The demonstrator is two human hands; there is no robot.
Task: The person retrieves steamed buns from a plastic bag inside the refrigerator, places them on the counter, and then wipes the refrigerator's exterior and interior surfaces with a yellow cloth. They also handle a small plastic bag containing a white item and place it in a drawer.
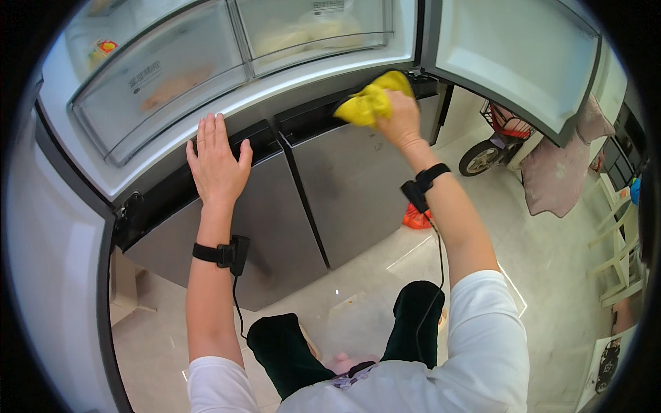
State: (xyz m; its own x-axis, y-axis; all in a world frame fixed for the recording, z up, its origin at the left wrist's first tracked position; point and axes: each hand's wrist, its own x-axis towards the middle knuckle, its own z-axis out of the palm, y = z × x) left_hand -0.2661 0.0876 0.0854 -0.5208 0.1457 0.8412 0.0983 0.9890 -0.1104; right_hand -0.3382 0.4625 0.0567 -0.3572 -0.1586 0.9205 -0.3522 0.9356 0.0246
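Observation:
Before me stands a refrigerator with both upper doors swung wide. My right hand grips a bunched yellow cloth against the dark ledge between the upper compartment and the lower right door. My left hand rests flat, fingers spread, near the front edge of the compartment, over the black recess above the lower left door. Nothing is held in it. Two clear drawers sit just above; the left drawer holds something pinkish, the right drawer pale bagged items.
The open right door and left door flank me. A red plastic bag lies on the tiled floor by the lower door. To the right are a small wheeled vehicle's tyre, a pink cushion and pale plastic chairs.

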